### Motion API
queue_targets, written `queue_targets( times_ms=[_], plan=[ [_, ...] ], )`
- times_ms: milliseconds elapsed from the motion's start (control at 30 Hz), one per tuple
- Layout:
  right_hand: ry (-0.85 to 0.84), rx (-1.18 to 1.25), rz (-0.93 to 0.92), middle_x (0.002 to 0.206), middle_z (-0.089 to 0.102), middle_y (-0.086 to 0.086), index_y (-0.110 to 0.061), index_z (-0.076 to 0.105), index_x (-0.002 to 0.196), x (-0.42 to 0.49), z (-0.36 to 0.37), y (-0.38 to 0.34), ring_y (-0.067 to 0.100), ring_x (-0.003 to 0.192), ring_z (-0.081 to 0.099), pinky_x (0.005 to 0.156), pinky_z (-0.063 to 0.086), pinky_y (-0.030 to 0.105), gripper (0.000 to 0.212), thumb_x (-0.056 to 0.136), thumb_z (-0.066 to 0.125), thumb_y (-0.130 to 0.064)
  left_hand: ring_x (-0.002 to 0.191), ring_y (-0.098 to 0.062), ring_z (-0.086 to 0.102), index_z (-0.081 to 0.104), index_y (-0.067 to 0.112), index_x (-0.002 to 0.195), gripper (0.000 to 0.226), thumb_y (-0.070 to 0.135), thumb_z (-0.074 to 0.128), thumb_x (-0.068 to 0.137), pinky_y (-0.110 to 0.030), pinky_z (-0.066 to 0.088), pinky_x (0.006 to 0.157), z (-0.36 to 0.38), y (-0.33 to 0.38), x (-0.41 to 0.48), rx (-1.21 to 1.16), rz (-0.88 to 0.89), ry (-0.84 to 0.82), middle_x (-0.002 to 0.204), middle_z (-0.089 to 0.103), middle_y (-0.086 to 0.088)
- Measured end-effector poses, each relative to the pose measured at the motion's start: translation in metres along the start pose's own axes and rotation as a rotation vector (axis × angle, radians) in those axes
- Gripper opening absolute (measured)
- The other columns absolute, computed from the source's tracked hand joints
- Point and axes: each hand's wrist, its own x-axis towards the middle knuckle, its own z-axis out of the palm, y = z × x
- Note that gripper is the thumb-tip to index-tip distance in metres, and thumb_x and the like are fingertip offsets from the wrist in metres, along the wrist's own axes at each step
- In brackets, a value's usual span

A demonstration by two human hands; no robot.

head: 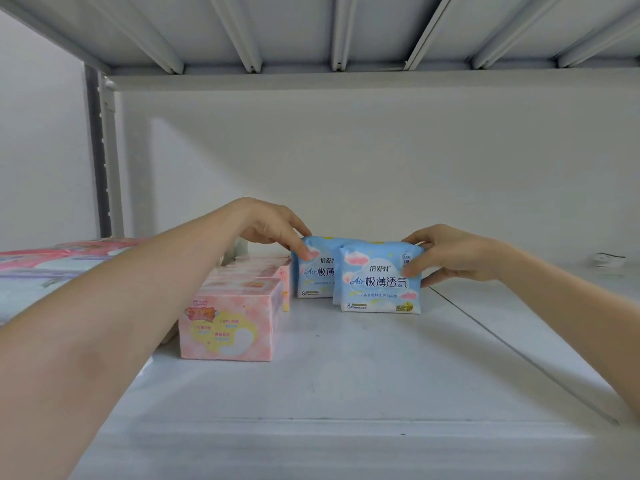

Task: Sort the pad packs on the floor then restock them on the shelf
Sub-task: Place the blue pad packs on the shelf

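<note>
Two light blue pad packs stand upright on the white shelf (346,358), one behind the other. My right hand (446,252) grips the right edge of the front blue pack (375,282), thumb on its face. My left hand (273,225) pinches the top left corner of the rear blue pack (313,275). To their left runs a row of several pink pad packs (228,322), going back toward the shelf's rear wall.
Flat pink and purple packs (52,265) lie at the far left of the shelf. The upper shelf's ribbed underside (311,32) hangs overhead. A grey upright post (104,150) stands at the left. A small dark-and-white item (607,259) sits far right.
</note>
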Motion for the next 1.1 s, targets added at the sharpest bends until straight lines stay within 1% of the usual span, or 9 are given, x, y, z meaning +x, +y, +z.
queue_targets(
  times_ms=[100,200,267,367,500,633,733,867,1100],
  plan=[
    [-0.008,0.025,0.007,0.110,0.070,0.011,-0.006,0.050,0.126,0.001,0.005,-0.004,0.021,0.090,0.071,0.067,0.060,0.031,0.057,0.076,0.074,0.005,0.145,-0.015,0.024,0.027,0.019,0.151,0.102,0.036,0.084,0.068,-0.033,0.016,0.120,-0.002,0.006,-0.005,0.027,-0.028,-0.039,0.153,0.035,0.000],
    [-0.008,0.034,-0.002,0.123,0.061,0.009,-0.014,0.036,0.141,0.003,0.014,-0.008,0.021,0.095,0.069,0.069,0.060,0.032,0.079,0.075,0.075,0.006,0.148,-0.015,0.011,0.020,0.019,0.153,0.104,0.038,0.081,0.070,-0.034,0.011,0.120,0.001,0.012,-0.010,0.077,-0.018,-0.038,0.160,0.021,0.002],
    [-0.010,0.035,-0.019,0.130,0.055,0.006,-0.017,0.030,0.146,0.005,0.021,-0.011,0.019,0.100,0.067,0.073,0.060,0.033,0.088,0.074,0.075,0.007,0.148,-0.015,0.010,0.022,0.016,0.152,0.104,0.037,0.080,0.069,-0.032,0.010,0.118,0.005,0.014,-0.013,0.105,-0.009,-0.043,0.159,0.021,0.004],
    [-0.015,0.034,-0.036,0.140,0.046,0.003,-0.020,0.026,0.149,0.007,0.032,-0.016,0.020,0.109,0.062,0.078,0.059,0.035,0.095,0.073,0.076,0.007,0.144,-0.016,0.022,0.042,0.019,0.142,0.080,0.033,0.080,0.073,-0.033,0.014,0.118,0.010,0.013,-0.015,0.138,0.011,-0.049,0.150,0.037,0.005],
    [-0.028,0.032,-0.045,0.144,0.041,0.000,-0.017,0.027,0.149,0.009,0.041,-0.021,0.021,0.115,0.059,0.084,0.057,0.038,0.093,0.074,0.076,0.007,0.138,-0.016,0.032,0.045,0.022,0.141,0.084,0.036,0.084,0.068,-0.040,0.019,0.119,0.015,0.009,-0.016,0.181,0.029,0.006,0.143,0.045,0.007],
    [-0.035,-0.004,-0.059,0.128,0.053,-0.003,-0.009,0.039,0.142,0.011,0.049,-0.024,0.019,0.111,0.061,0.085,0.057,0.037,0.078,0.074,0.076,0.005,0.139,-0.014,0.033,0.039,0.021,0.146,0.093,0.036,0.086,0.066,-0.037,0.022,0.119,0.017,0.005,-0.015,0.185,0.043,0.048,0.146,0.043,0.008],
    [-0.013,-0.008,-0.063,0.131,0.051,0.000,-0.008,0.039,0.141,0.013,0.053,-0.027,0.021,0.112,0.061,0.083,0.057,0.036,0.078,0.073,0.078,0.004,0.139,-0.011,0.033,0.032,0.021,0.150,0.104,0.037,0.087,0.064,-0.034,0.024,0.118,0.019,0.001,-0.015,0.209,0.048,0.076,0.149,0.039,0.009],
    [0.003,-0.003,-0.079,0.124,0.054,-0.001,-0.007,0.044,0.136,0.016,0.056,-0.025,0.021,0.110,0.062,0.083,0.057,0.037,0.072,0.073,0.078,0.004,0.136,-0.010,0.037,0.032,0.023,0.150,0.104,0.037,0.088,0.063,-0.032,0.028,0.116,0.020,-0.002,-0.014,0.248,0.065,0.107,0.148,0.040,0.011],
    [0.013,-0.006,-0.092,0.130,0.052,0.002,-0.006,0.043,0.137,0.016,0.057,-0.022,0.022,0.111,0.062,0.085,0.057,0.037,0.073,0.073,0.079,0.003,0.134,-0.011,0.038,0.032,0.023,0.149,0.105,0.038,0.089,0.062,-0.030,0.030,0.113,0.022,-0.003,-0.013,0.250,0.078,0.133,0.146,0.041,0.012]
  ],
)
